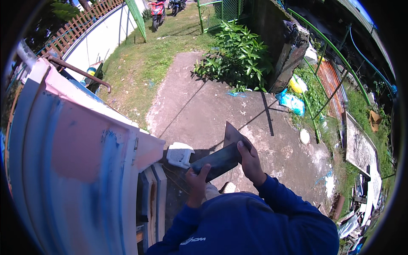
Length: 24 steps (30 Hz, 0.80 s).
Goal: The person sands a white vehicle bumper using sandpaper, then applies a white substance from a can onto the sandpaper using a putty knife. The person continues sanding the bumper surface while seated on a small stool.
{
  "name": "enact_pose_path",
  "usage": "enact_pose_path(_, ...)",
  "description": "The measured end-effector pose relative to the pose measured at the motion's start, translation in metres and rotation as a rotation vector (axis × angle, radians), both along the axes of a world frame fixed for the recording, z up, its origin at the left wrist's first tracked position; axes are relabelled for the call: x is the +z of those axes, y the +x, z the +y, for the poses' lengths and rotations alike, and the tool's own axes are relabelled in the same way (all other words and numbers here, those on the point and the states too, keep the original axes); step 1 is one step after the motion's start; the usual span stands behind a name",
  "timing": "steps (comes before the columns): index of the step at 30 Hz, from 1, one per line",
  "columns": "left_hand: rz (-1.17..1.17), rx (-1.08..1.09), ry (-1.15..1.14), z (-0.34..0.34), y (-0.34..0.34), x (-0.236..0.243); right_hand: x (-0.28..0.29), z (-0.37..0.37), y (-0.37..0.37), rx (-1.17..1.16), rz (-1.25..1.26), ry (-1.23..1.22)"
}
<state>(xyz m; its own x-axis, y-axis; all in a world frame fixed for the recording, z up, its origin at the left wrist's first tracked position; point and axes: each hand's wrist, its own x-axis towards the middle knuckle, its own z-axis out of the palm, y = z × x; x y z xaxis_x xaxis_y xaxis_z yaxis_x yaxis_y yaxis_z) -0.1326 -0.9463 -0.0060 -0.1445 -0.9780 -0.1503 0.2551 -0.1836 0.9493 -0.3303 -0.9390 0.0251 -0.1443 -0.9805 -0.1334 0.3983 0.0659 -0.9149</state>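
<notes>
Both my hands hold a dark grey, thin sheet (219, 162) that looks like sandpaper, in front of my body. My left hand (198, 182) pinches its near left end, with the thumb on top. At the far right end my right hand (251, 163) grips it, thumb pressed on the upper face. A brownish pointed flap (231, 132) sticks up beyond the right fingers; whether it is part of the same sheet I cannot tell. To my left stands a large curved panel (85, 153), painted pink, blue and white in uneven patches.
A white plastic stool (179, 154) stands on the concrete (191, 110) beside the panel's edge. A rusty bent pipe (80, 72) juts above the panel. Ahead grows a leafy bush (240, 57). Green metal rails (335, 51) and scrap boards (361, 142) lie to the right.
</notes>
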Motion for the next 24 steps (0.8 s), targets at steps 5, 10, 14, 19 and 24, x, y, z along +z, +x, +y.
enact_pose_path(5, 0.204, 0.237, 0.067, -0.005, -0.026, -0.018, 0.015, 0.031, 0.043, 0.091, 0.064, -0.149)
enact_pose_path(10, 0.056, -0.203, -0.378, 0.012, -0.035, -0.011, 0.026, 0.003, 0.013, 0.211, 0.089, -0.212)
enact_pose_path(14, 0.030, -0.550, -0.040, 0.001, -0.016, -0.020, 0.044, 0.034, 0.015, 0.430, 0.967, -0.852)
enact_pose_path(19, -0.238, -0.362, -0.287, 0.022, -0.038, 0.028, -0.003, 0.004, -0.019, 0.129, 0.937, -0.459)
enact_pose_path(24, -0.224, -0.347, -0.134, 0.019, -0.027, -0.009, 0.017, 0.038, 0.012, 0.221, 1.002, -0.748)
